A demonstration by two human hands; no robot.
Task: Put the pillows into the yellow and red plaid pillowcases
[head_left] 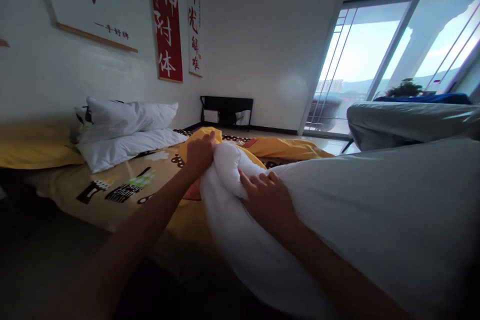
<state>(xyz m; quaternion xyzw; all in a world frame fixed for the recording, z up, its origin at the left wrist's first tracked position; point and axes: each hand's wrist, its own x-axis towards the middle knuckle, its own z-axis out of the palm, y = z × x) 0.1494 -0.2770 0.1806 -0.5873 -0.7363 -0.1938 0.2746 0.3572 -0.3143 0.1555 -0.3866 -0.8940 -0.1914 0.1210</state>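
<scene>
The bulky white fabric duvet insert [375, 220] fills the frame from centre to 4 o'clock, draped toward the camera, its bunched corner at centre. The left hand [200, 152] is closed around the tip of that corner together with the edge of the yellow patterned duvet cover [123, 185], which lies spread over the bed from 9 o'clock to centre. The right hand [268, 200] lies on the insert just at 4 o'clock of the left, fingers curled into the white fabric, pinching it; its grip is closed on the insert.

Judgement: the step in hand appears to be seating the insert's corner against the cover's corner. The next move would call for holding both layers pinched together while the remaining bulk is drawn along without twisting.

Two white pillows [123, 130] are stacked at 10 o'clock against the wall. A black low rack [227, 110] stands at 12 o'clock.

Limits: whether the corner sits inside the cover or only against it cannot be told; the left fingertips are hidden by fabric. The lower frame is dark, and both forearms run out of view.
</scene>
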